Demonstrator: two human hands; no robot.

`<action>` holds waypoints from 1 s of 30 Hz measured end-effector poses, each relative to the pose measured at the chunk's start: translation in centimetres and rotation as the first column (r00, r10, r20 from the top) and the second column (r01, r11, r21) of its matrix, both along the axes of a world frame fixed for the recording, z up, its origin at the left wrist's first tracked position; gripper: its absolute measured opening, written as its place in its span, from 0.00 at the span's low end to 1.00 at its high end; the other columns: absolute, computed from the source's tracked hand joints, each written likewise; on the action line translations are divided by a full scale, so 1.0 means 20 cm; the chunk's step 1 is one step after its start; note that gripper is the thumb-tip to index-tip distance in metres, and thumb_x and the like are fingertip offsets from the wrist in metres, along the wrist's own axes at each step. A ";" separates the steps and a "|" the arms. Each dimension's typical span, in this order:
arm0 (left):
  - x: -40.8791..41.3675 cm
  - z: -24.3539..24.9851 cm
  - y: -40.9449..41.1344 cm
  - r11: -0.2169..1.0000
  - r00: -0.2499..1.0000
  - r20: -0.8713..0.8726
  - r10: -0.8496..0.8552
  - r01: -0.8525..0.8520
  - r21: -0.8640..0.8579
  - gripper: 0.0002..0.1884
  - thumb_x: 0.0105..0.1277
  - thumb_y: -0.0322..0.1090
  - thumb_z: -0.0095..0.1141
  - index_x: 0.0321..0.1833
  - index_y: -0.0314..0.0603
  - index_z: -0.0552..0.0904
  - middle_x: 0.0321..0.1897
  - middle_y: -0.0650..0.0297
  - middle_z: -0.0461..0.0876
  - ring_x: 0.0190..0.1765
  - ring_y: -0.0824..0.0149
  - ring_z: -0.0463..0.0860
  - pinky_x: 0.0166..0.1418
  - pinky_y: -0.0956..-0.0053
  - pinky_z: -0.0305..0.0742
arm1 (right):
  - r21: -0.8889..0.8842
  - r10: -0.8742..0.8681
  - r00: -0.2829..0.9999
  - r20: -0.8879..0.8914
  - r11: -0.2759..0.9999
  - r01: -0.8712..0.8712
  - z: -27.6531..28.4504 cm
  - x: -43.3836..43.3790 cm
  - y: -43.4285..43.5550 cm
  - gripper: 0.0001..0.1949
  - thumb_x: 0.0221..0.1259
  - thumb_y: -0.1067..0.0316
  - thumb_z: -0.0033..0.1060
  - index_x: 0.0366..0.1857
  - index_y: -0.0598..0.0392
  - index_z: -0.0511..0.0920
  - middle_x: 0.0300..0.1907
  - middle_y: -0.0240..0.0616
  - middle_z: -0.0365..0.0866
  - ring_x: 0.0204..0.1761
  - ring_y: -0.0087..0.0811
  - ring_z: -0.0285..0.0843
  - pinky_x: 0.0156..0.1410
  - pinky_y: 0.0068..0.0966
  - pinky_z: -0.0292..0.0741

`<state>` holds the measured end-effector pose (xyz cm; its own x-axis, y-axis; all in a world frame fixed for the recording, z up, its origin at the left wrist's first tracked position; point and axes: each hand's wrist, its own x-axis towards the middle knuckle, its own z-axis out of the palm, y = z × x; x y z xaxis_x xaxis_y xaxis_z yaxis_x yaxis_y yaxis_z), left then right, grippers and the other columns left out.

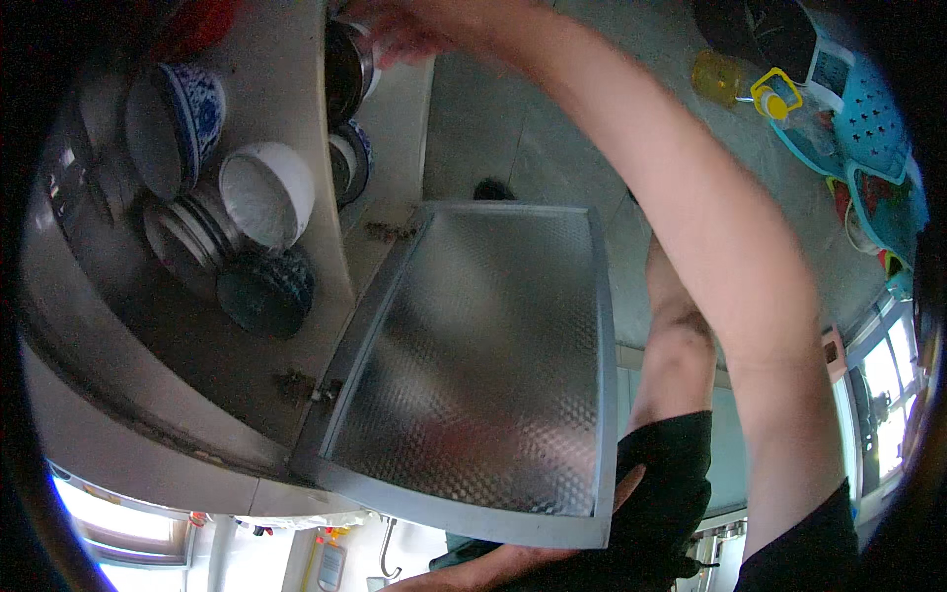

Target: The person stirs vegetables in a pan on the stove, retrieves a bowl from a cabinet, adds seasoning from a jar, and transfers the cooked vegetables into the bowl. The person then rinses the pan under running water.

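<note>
My right arm arches over the view, and its blurred right hand [407, 35] is at the cabinet's lower compartment, beside a dark round vessel [345, 74]; its grip is unclear. An open cabinet door [481, 333] with textured glass and a metal frame fills the middle. My left forearm passes below it; what seems to be a finger of my left hand [629, 486] shows past its edge, the rest hidden. On the upper shelf stand a blue-and-white bowl [200, 122], a white bowl [288, 185], stacked dishes [185, 237] and a dark green bowl [266, 292].
The shelf edge [333, 185] separates the two compartments. More bowls [351, 159] are in the lower one. On the tiled floor, at the right, are a yellow-capped plastic bottle [775, 105] and blue plastic baskets [873, 122]. My bare leg [677, 355] is beside the door.
</note>
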<state>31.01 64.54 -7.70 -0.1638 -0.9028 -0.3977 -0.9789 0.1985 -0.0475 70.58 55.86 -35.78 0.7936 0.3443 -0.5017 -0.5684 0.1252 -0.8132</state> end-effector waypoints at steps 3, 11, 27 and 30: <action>-0.01 -0.05 0.02 0.985 0.976 -0.147 0.160 -0.148 0.091 0.29 0.78 0.55 0.46 0.77 0.52 0.74 0.69 0.54 0.79 0.60 0.53 0.85 0.63 0.52 0.82 | -0.172 0.171 0.985 -0.030 0.970 -0.174 -0.23 -0.16 0.11 0.17 0.77 0.57 0.53 0.55 0.61 0.81 0.41 0.48 0.90 0.39 0.35 0.92 0.41 0.28 0.88; 0.03 -0.21 0.15 0.857 0.756 -0.411 0.510 -0.400 0.326 0.29 0.78 0.55 0.46 0.76 0.51 0.74 0.68 0.54 0.79 0.60 0.54 0.84 0.64 0.52 0.82 | -0.403 0.124 0.984 -0.127 0.900 -0.166 -0.43 -0.31 0.58 0.25 0.74 0.52 0.57 0.57 0.68 0.75 0.52 0.59 0.86 0.56 0.48 0.88 0.53 0.43 0.87; 0.14 -0.33 0.35 0.662 0.545 -0.393 0.741 -0.491 0.567 0.27 0.78 0.54 0.47 0.74 0.50 0.76 0.66 0.55 0.80 0.60 0.55 0.84 0.65 0.52 0.81 | -0.532 -0.212 0.971 -0.109 0.838 0.123 -0.72 0.06 0.95 0.35 0.60 0.42 0.69 0.58 0.67 0.76 0.47 0.55 0.89 0.51 0.51 0.90 0.57 0.43 0.85; 0.15 -0.35 0.37 0.650 0.538 -0.385 0.750 -0.491 0.580 0.27 0.78 0.54 0.47 0.74 0.49 0.76 0.66 0.55 0.81 0.61 0.56 0.84 0.65 0.53 0.80 | -0.506 -0.205 0.974 -0.094 0.852 0.131 -0.74 0.07 0.93 0.35 0.60 0.42 0.69 0.57 0.68 0.77 0.47 0.55 0.88 0.51 0.51 0.90 0.57 0.43 0.85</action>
<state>33.95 71.87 -14.71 0.0827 -0.6605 -0.7462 -0.6570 -0.5992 0.4575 72.00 74.43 -50.65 0.7261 -0.1106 -0.6786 -0.6866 -0.1679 -0.7073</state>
